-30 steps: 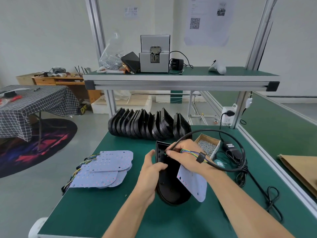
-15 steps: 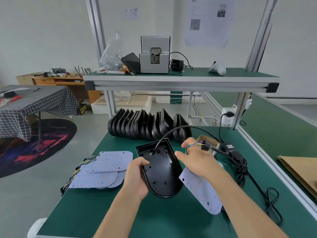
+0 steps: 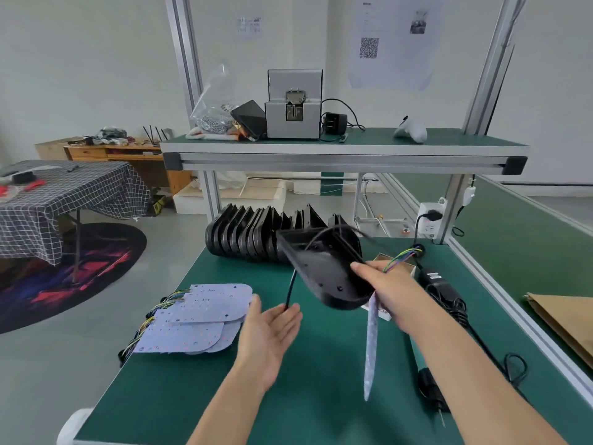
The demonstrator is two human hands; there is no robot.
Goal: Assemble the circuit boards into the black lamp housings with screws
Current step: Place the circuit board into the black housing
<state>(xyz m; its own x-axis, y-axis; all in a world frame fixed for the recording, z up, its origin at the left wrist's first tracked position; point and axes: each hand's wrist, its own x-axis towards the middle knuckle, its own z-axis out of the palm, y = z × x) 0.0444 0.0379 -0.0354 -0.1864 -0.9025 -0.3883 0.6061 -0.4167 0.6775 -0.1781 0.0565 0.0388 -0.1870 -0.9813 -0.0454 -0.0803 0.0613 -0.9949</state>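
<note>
Right hand [image 3: 390, 292] raised above the green bench top [image 3: 199, 396], fingers closed on the near rim of one black lamp housing [image 3: 324, 271], held tilted with the open inner face toward the camera. Coloured wires [image 3: 401, 256] fanned out above the same hand; exact grip on the wires not discernible. Circuit board [image 3: 371, 345] hanging edge-on below the right hand, seen as a thin pale strip pointing down; attachment point hidden behind the hand and housing. Black cable [image 3: 290, 290] trailing out of the housing and dropping leftward, free end just at the fingertips of the left hand [image 3: 269, 332]. Left hand open, palm up, fingers spread, holding nothing; contact with the cable end not discernible. Row of black housings [image 3: 253, 234] stood on edge at the far side of the bench, behind the held housing. Stack of pale circuit boards [image 3: 195, 319] with coloured leads lying flat at the left bench edge, well apart from the held board. Small cardboard box [image 3: 409, 269] partly hidden behind the right hand. Black power adapter [image 3: 439, 284] and coiled lead lying to the right of that hand. Grey screw feeder [image 3: 293, 106] on the upper shelf [image 3: 321, 150].
</note>
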